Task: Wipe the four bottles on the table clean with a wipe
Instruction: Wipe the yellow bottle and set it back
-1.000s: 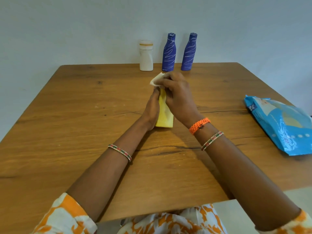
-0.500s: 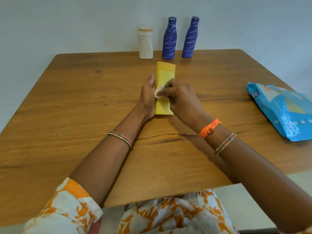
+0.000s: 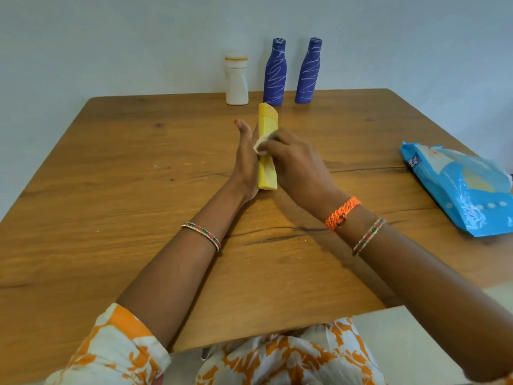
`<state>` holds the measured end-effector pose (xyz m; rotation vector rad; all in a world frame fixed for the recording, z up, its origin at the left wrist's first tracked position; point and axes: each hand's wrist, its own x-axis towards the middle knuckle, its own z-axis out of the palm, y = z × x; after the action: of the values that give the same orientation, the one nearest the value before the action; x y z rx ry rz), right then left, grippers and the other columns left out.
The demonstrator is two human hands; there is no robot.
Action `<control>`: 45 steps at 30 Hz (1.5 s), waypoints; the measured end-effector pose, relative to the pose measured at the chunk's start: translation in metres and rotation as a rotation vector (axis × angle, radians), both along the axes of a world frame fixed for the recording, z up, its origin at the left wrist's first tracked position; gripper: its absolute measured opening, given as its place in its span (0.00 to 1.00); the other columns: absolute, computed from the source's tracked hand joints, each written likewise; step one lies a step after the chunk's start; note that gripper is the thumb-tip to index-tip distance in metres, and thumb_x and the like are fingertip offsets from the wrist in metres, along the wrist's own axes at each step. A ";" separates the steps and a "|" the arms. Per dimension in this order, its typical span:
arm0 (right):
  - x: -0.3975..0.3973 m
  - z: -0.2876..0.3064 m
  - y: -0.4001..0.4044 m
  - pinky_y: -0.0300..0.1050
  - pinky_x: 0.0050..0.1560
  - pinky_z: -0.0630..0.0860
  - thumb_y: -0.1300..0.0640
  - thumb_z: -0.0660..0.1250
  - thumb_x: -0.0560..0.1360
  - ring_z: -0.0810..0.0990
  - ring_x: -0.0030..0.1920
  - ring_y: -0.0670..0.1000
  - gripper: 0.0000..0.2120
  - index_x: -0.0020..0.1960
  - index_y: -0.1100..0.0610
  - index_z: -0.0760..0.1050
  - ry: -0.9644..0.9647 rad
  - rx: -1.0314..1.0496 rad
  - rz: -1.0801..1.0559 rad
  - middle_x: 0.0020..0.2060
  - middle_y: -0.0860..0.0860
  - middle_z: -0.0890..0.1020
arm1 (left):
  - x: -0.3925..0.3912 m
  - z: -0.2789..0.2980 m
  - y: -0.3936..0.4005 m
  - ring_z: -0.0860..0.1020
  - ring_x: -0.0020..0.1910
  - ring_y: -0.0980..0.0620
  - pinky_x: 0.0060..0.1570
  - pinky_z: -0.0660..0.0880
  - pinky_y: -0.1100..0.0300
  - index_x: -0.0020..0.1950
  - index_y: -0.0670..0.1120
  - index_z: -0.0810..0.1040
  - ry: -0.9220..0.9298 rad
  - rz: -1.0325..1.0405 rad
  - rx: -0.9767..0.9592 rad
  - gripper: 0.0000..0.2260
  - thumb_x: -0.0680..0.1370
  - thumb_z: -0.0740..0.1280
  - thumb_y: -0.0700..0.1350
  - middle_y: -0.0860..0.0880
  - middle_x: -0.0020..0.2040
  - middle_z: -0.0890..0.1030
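Fingers (image 3: 273, 141) of the right hand (image 3: 298, 165) curl around a small white wipe (image 3: 261, 143) and press it against the near face of the yellow bottle (image 3: 267, 151), roughly at mid-length. Left hand (image 3: 245, 159) stands on edge along the bottle's left side, fingers straight and held together, thumb raised at the top; the far side of those fingers is hidden, so it cannot be told whether they wrap behind the bottle. The yellow bottle leans away from the person, its base just beside the heel of the left hand and its cap end beyond the fingertips. Likely faults: the support appears to be a flat brace, so a firm stroke toward the cap could push the bottle out of the palm and let it slide or tip toward the three upright bottles beyond the fingertips, namely the white bottle (image 3: 236, 80), the left blue bottle (image 3: 275, 72) and the right blue bottle (image 3: 308, 70). The wipe is bunched small; it may lose contact or skip areas hidden under the left palm. Both forearms extend over the table (image 3: 111, 190), converging at the bottle. The blue wipe pack (image 3: 460, 187) lies well to the right of the right hand.
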<state>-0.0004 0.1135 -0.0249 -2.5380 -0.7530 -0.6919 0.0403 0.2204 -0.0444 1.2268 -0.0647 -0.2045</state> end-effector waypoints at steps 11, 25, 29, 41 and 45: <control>0.007 0.006 0.004 0.44 0.46 0.76 0.70 0.68 0.70 0.75 0.49 0.51 0.15 0.56 0.60 0.77 0.014 0.054 -0.051 0.52 0.55 0.75 | 0.002 -0.006 -0.007 0.79 0.56 0.46 0.52 0.78 0.49 0.73 0.50 0.65 -0.076 -0.042 -0.100 0.31 0.79 0.38 0.64 0.42 0.61 0.77; 0.008 0.006 0.010 0.47 0.49 0.77 0.68 0.67 0.71 0.76 0.49 0.51 0.12 0.54 0.60 0.78 0.086 0.186 -0.015 0.50 0.54 0.77 | 0.007 -0.010 0.001 0.78 0.54 0.42 0.55 0.74 0.46 0.59 0.43 0.74 -0.004 -0.078 -0.271 0.31 0.78 0.46 0.66 0.41 0.51 0.79; -0.025 -0.023 0.010 0.52 0.46 0.77 0.67 0.71 0.68 0.76 0.49 0.53 0.12 0.50 0.59 0.79 0.134 0.132 0.049 0.48 0.54 0.78 | 0.013 -0.006 0.008 0.74 0.36 0.48 0.38 0.73 0.55 0.59 0.43 0.69 0.108 -0.045 -0.313 0.21 0.81 0.50 0.59 0.44 0.40 0.75; -0.014 -0.011 0.008 0.51 0.41 0.75 0.67 0.67 0.69 0.76 0.50 0.57 0.11 0.51 0.59 0.80 0.127 -0.116 0.062 0.49 0.56 0.78 | 0.018 -0.007 0.010 0.77 0.43 0.48 0.49 0.73 0.54 0.59 0.39 0.74 0.244 -0.053 -0.314 0.28 0.82 0.45 0.58 0.43 0.45 0.79; -0.032 -0.025 -0.011 0.43 0.47 0.72 0.64 0.65 0.74 0.74 0.50 0.52 0.12 0.55 0.57 0.79 0.174 -0.201 0.107 0.52 0.53 0.77 | 0.018 -0.006 0.007 0.74 0.36 0.49 0.40 0.71 0.55 0.62 0.40 0.72 0.303 -0.078 -0.336 0.28 0.81 0.44 0.60 0.44 0.43 0.77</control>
<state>-0.0323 0.1021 -0.0501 -2.6697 -0.9291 -0.3708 0.0584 0.2278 -0.0499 0.8494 0.1133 -0.4279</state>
